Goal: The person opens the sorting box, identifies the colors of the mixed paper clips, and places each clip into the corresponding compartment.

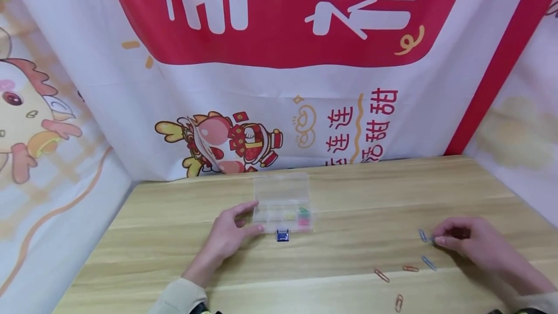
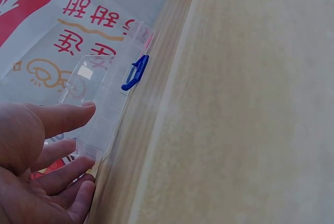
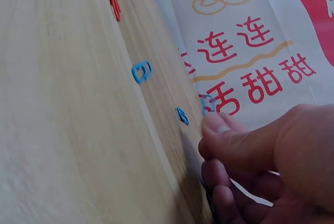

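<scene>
A clear plastic compartment box [image 1: 275,227] stands on the table with its lid [image 1: 281,188] raised behind it. Green paper clips [image 1: 303,211] and pink ones [image 1: 303,222] lie in its rightmost compartments. My left hand [image 1: 231,229] rests at the box's left end, thumb and forefinger spread along it, the fingers loosely extended. Over on the right, my right hand [image 1: 475,243] pinches a blue paper clip [image 3: 208,103] between thumb and forefinger, partly hidden by the fingertips. Two more blue paper clips, one beside the fingertips [image 1: 422,235] and one nearer [image 1: 429,263], lie on the table.
Several red paper clips [image 1: 381,275] lie scattered on the wooden table [image 1: 174,246], left of and nearer than the blue ones. A blue latch [image 1: 282,235] juts from the box's front edge. Printed cloth [image 1: 348,76] hangs behind the table and along both sides.
</scene>
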The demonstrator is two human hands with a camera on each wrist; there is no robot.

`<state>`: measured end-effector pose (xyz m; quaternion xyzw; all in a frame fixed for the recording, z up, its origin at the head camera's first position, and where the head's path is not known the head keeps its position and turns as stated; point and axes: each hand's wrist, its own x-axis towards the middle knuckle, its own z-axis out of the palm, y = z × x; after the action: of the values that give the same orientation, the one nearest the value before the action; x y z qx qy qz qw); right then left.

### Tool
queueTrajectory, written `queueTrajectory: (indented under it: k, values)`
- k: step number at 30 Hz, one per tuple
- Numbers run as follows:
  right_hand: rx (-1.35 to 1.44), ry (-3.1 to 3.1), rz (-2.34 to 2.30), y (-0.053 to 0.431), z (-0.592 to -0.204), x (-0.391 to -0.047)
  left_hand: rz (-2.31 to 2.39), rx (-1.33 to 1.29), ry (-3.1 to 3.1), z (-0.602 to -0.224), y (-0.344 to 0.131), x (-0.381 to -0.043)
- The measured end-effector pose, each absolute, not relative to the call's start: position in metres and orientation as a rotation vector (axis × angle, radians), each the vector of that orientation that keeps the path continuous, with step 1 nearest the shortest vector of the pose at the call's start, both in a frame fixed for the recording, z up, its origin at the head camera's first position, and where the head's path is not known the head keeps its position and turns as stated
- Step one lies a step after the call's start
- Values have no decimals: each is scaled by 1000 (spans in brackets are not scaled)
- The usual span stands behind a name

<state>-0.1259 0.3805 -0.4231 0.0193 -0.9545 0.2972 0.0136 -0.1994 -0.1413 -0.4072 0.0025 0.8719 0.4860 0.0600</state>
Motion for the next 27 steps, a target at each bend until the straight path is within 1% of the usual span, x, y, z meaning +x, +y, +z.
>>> queueTrajectory:
  k: [7,13,19,27]
  values:
    - [-20,-2916,1000,383,-426,-124,1483,8,2625,-408,-139,-200]
    - [-60,-2995,928,377,-418,-129,1481,-8,2623,-408,-141,-198]
    - [-20,-2974,964,358,-408,-134,1478,3,2632,-407,-142,-198]
    - [14,-2920,1075,322,-386,-152,1495,6,2632,-409,-140,-199]
